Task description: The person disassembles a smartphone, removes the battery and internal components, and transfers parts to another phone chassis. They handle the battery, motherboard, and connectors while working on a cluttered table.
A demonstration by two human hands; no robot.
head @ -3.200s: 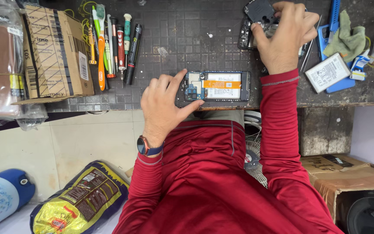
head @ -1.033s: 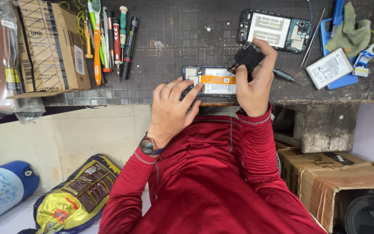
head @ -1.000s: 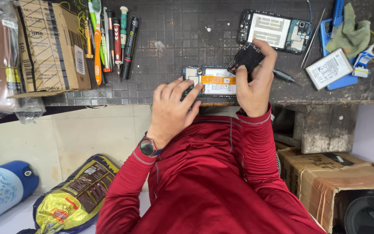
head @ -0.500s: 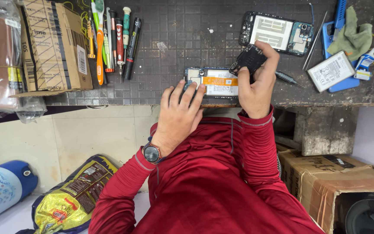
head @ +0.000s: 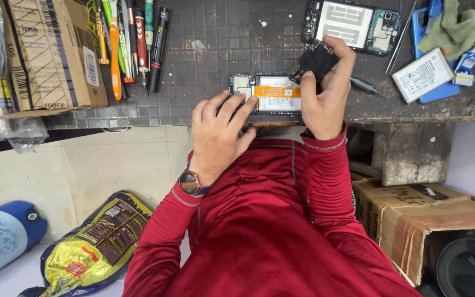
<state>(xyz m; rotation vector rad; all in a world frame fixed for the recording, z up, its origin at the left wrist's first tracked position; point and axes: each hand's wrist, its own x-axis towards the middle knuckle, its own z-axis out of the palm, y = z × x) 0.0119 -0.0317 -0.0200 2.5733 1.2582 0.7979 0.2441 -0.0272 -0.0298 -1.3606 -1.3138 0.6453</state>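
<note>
On the opened phone [head: 273, 94], the left hand [head: 221, 129] rests open (fingers spread); the right hand [head: 325, 91] pinches a black part [head: 313, 61].

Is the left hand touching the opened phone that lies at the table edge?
Touching. The head view shows the left hand with its fingertips pressed on the left end of the opened phone, with no gap between them.
</note>
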